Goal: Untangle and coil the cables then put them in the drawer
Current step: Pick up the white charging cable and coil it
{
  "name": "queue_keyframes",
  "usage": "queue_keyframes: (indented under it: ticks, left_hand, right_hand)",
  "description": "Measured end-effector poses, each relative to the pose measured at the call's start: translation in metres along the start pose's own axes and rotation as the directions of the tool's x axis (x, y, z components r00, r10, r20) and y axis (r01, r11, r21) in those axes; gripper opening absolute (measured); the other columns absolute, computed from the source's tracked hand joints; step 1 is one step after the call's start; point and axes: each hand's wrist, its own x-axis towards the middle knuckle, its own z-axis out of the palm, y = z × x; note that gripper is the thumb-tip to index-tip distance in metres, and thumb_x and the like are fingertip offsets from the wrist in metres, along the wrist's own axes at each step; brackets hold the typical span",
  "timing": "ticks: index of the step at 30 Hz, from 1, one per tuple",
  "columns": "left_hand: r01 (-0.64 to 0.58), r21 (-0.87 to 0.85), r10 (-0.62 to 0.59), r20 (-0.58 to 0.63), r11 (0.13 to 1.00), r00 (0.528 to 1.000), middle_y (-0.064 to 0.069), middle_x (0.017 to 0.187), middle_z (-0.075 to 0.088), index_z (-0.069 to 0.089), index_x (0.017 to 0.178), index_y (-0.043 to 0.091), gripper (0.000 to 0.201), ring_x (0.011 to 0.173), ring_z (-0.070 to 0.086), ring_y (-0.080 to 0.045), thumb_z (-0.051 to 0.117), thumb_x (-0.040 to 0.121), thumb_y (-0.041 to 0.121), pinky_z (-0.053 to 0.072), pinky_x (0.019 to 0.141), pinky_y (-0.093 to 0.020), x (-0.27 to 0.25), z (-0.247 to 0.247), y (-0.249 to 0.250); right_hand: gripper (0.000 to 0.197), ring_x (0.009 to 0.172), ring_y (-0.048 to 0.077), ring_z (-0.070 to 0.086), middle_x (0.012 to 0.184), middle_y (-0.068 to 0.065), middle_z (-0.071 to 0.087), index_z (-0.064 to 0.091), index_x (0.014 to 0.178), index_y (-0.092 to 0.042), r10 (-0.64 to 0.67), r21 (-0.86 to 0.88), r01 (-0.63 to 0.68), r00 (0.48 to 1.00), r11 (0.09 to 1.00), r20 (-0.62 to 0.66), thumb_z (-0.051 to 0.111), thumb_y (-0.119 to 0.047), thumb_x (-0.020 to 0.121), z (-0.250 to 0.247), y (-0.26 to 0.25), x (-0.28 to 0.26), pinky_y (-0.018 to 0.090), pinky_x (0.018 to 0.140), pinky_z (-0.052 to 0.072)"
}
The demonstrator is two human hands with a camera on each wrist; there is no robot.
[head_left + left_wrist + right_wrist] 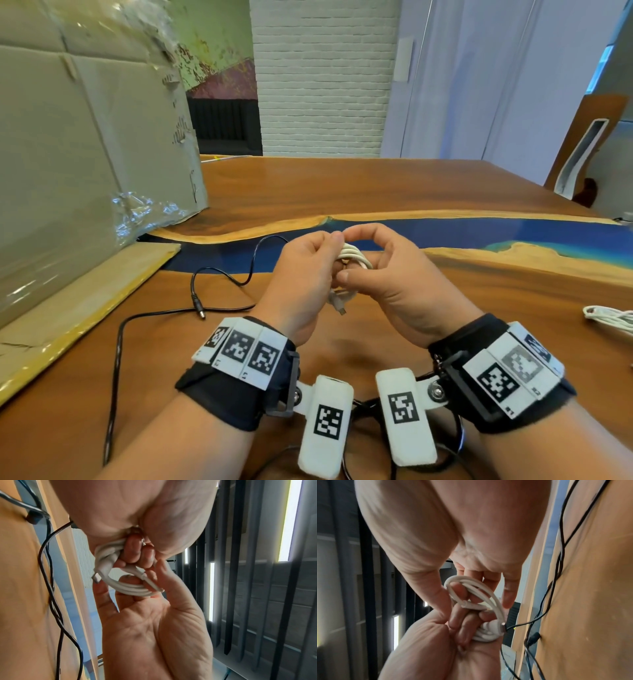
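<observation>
White cables (352,260): two; black (219,274): one.

Head view: the white cable (354,257) is mostly buried between the left hand (301,281) and right hand (394,277), with only a few loops and one plug tip peeking out. How many turns it has, can't tell. A second white coil (609,317) is cut off by the right edge. The black cable (219,274) runs down off the bottom edge and under the wrists, its far end hidden. The box (85,137) is clipped at the left and top. In the left wrist view the tabletop (25,588) is blurred. No drawer in sight.
</observation>
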Motion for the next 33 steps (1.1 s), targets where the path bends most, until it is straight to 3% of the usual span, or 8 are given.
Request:
queue_keyframes:
  ticks: [7, 11, 16, 21, 25, 28, 31, 33]
  left_hand:
    - [0.068, -0.125, -0.066, 0.024, 0.99, 0.998, 0.004, 0.055, 0.036, 0.051, 0.079, 0.012, 0.03, 0.045, 0.036, -0.006, 0.048, 0.108, 0.02, 0.041, 0.049, -0.019, 0.004, -0.002, 0.003]
    - [0.037, -0.073, -0.036, 0.011, 0.997, 0.999, 0.003, 0.058, 0.035, 0.053, 0.091, 0.008, 0.021, 0.051, 0.035, -0.009, 0.05, 0.107, 0.021, 0.039, 0.055, -0.022, 0.005, -0.001, 0.001]
    - [0.007, 0.026, -0.006, -0.043, 1.0, 0.999, 0.005, 0.058, 0.04, 0.053, 0.067, 0.018, 0.04, 0.055, 0.036, -0.011, 0.053, 0.106, 0.023, 0.036, 0.06, -0.03, 0.007, -0.003, -0.003]
    - [-0.006, 0.027, 0.007, -0.069, 1.0, 0.998, 0.007, 0.055, 0.042, 0.052, 0.063, 0.019, 0.044, 0.051, 0.038, -0.009, 0.052, 0.107, 0.024, 0.038, 0.057, -0.027, 0.007, -0.003, -0.002]
    - [0.011, 0.005, -0.01, -0.108, 1.0, 0.994, 0.003, 0.057, 0.037, 0.055, 0.071, 0.011, 0.039, 0.051, 0.036, -0.013, 0.051, 0.107, 0.024, 0.039, 0.049, -0.021, 0.008, -0.005, -0.001]
    - [0.042, -0.022, -0.045, -0.128, 0.999, 0.991, 0.005, 0.057, 0.036, 0.069, 0.072, 0.014, 0.041, 0.053, 0.035, -0.013, 0.051, 0.107, 0.026, 0.039, 0.052, -0.024, 0.009, -0.006, -0.001]
    - [0.064, -0.005, -0.064, -0.096, 0.998, 0.993, 0.008, 0.057, 0.037, 0.079, 0.088, 0.016, 0.034, 0.054, 0.035, -0.011, 0.055, 0.105, 0.031, 0.032, 0.061, -0.032, 0.01, -0.007, -0.002]
    - [0.07, -0.038, -0.072, -0.049, 0.997, 0.996, 0.008, 0.059, 0.038, 0.08, 0.085, 0.017, 0.028, 0.055, 0.035, -0.01, 0.062, 0.101, 0.031, 0.031, 0.061, -0.032, 0.01, -0.01, -0.001]
  right_hand:
    - [0.04, 0.072, 0.019, 0.062, 0.088, 0.009, 0.068, 0.061, 0.11, -0.021, -0.083, -0.248, 0.011, 0.956, 0.969, -0.28, 0.078, -0.001, 0.079, -0.003, 0.005, 0.004, 0.036, 0.07, 0.053]
    - [0.039, 0.061, 0.021, 0.049, 0.071, 0.005, 0.051, 0.059, 0.109, -0.021, -0.092, -0.29, -0.002, 0.947, 0.957, -0.309, 0.075, -0.001, 0.079, -0.002, 0.005, 0.004, 0.036, 0.057, 0.047]
    - [0.056, 0.06, 0.021, 0.059, 0.061, 0.002, 0.053, 0.051, 0.123, -0.021, -0.044, -0.2, -0.016, 0.955, 0.98, -0.293, 0.073, 0.007, 0.08, 0.002, 0.004, 0.002, 0.041, 0.063, 0.064]
    - [0.063, 0.075, 0.029, 0.076, 0.076, 0.013, 0.072, 0.049, 0.128, -0.023, -0.055, -0.183, -0.003, 0.95, 0.983, -0.308, 0.077, 0.005, 0.079, 0.0, 0.004, 0.002, 0.047, 0.075, 0.065]
    - [0.052, 0.079, 0.027, 0.075, 0.083, 0.013, 0.078, 0.053, 0.126, -0.022, -0.013, -0.148, -0.026, 0.966, 0.989, -0.258, 0.074, 0.002, 0.085, -0.002, -0.002, 0.002, 0.042, 0.076, 0.063]
    - [0.029, 0.071, 0.022, 0.065, 0.069, 0.007, 0.068, 0.055, 0.12, -0.014, 0.047, 0.043, -0.041, 0.985, 0.998, -0.163, 0.061, 0.002, 0.096, -0.005, -0.005, 0.003, 0.042, 0.077, 0.053]
    - [0.014, 0.054, 0.02, 0.049, 0.061, 0.003, 0.047, 0.055, 0.113, -0.01, 0.097, 0.228, -0.069, 0.988, 0.971, -0.118, 0.051, -0.001, 0.103, -0.009, -0.009, 0.001, 0.038, 0.064, 0.054]
    - [0.013, 0.046, 0.015, 0.037, 0.063, 0.004, 0.044, 0.057, 0.114, -0.009, 0.081, 0.17, -0.066, 0.993, 0.983, -0.086, 0.051, -0.004, 0.104, -0.014, -0.012, -0.002, 0.03, 0.046, 0.045]
